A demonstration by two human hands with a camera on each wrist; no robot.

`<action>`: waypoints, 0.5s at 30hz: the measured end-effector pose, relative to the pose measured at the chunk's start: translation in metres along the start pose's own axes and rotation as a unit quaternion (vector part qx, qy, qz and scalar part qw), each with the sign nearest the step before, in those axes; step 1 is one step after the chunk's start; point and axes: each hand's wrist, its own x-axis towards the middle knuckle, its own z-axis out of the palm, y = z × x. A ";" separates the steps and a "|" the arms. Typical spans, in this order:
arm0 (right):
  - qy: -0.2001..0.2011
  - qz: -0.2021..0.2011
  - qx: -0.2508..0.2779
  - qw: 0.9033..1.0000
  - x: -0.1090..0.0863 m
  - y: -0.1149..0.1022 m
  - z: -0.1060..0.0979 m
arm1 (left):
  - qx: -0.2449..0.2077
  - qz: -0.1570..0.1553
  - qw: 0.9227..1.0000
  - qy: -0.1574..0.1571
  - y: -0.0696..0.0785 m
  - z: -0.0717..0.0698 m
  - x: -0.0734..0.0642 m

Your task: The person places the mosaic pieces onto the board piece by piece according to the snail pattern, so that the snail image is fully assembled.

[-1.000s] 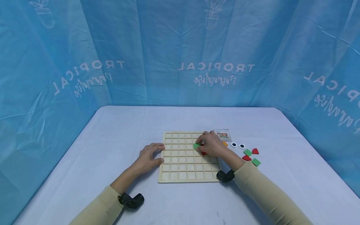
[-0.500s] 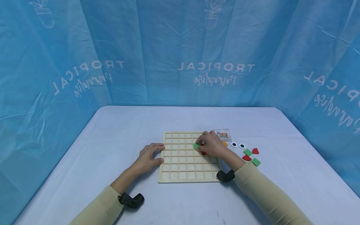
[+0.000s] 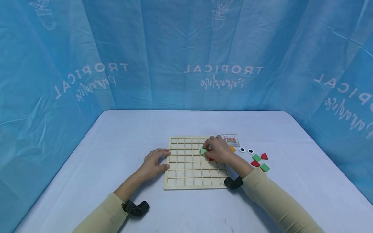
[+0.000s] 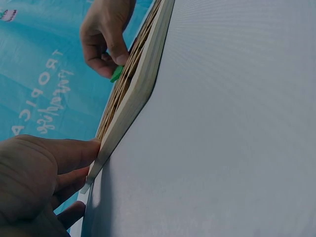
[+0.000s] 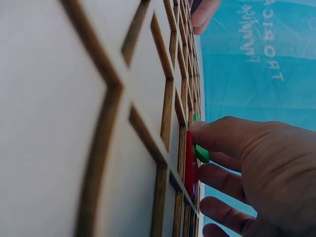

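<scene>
Got a green tile pinched in the right hand, toward the far right corner of the grid board, beside a red piece. Touching the left edge with the left hand, thumb spread from fingers; seeing loose pieces past the right edge.

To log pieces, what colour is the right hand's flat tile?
Green flat tile, clearest in the head view.
</scene>
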 end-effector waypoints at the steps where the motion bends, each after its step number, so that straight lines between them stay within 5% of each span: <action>1: 0.000 0.000 0.000 1.000 0.000 0.000 0.000 | -0.001 -0.001 1.000 -0.001 0.000 0.000 0.000; 11: 0.012 -0.025 -0.002 1.000 0.000 0.000 0.000 | 0.005 -0.003 1.000 0.001 0.000 0.001 0.001; 15: 0.003 -0.006 0.017 1.000 -0.001 0.001 -0.006 | 0.001 -0.001 1.000 -0.002 0.000 0.001 0.000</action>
